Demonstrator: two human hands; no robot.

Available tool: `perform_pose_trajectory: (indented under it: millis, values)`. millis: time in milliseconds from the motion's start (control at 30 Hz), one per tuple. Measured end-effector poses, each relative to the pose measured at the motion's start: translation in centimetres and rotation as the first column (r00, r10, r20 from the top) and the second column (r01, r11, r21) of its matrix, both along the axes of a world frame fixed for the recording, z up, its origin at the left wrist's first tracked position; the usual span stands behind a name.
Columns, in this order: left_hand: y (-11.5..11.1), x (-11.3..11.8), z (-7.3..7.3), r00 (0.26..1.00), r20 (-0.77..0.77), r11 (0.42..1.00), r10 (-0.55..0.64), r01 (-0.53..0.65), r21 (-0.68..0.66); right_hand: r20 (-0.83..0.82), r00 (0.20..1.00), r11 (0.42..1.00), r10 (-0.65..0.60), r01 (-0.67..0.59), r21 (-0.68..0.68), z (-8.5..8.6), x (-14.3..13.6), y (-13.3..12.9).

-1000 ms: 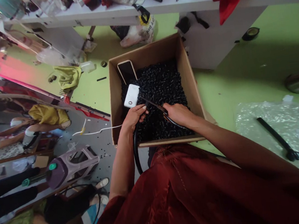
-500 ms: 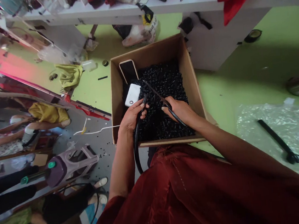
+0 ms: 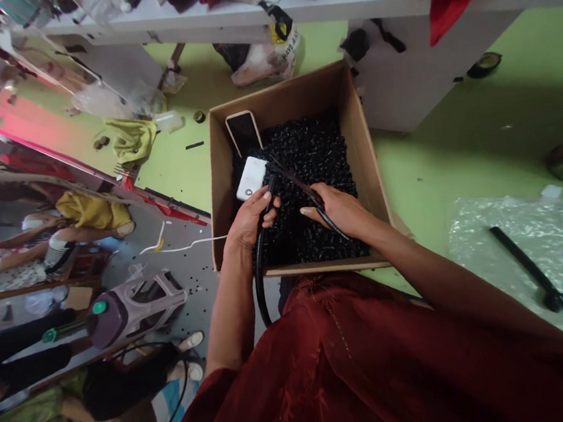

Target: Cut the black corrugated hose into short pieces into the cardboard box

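Observation:
A cardboard box point(image 3: 369, 155) stands in front of me, holding a heap of small black pieces point(image 3: 314, 140). My left hand point(image 3: 257, 217) is closed round a ribbed black tube point(image 3: 260, 267), which hangs down over the box's near edge. My right hand point(image 3: 334, 209) grips dark scissors point(image 3: 299, 183) by their handles, with the blades pointing up and left, close to the tube's upper end. Whether the blades touch the tube is hard to tell. Beside my left hand lies a white device point(image 3: 252, 177), and a phone point(image 3: 244, 133) leans in the box's back left corner.
A cluttered white table point(image 3: 381, 6) runs across the top. Clear plastic sheeting point(image 3: 520, 239) with a black strip point(image 3: 523, 259) lies at right. A stool point(image 3: 135, 307) and seated people are at left. A white cable point(image 3: 189, 245) reaches the box's left side.
The upper end of the tube and my left fingers have shifted slightly. The scissor blades look closer to the tube's end. The whole view has moved a little.

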State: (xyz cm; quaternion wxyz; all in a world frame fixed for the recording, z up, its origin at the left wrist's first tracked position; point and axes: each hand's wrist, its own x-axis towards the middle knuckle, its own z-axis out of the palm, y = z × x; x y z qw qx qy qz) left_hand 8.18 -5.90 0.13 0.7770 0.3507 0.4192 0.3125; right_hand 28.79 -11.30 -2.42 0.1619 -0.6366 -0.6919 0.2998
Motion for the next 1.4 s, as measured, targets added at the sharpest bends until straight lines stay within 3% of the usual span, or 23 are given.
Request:
perform_pose_trajectory:
  millis: [533, 933, 1400]
  values:
    - [-0.16, 0.04, -0.27, 0.998, -0.053, 1.0, -0.026, 0.027, 0.006, 0.017, 0.997, 0.995, 0.069, -0.068, -0.071, 0.99, -0.18, -0.26]
    - [-0.22, -0.06, -0.26, 0.99, -0.124, 0.997, -0.067, 0.071, 0.03, -0.003, 0.989, 0.988, 0.147, -0.147, -0.051, 0.4, 0.44, -0.03]
    - [-0.24, -0.11, 0.36, 0.996, -0.019, 0.996, -0.089, 0.089, -0.014, -0.142, 0.97, 0.978, 0.196, -0.204, -0.043, 0.24, 0.59, 0.06]
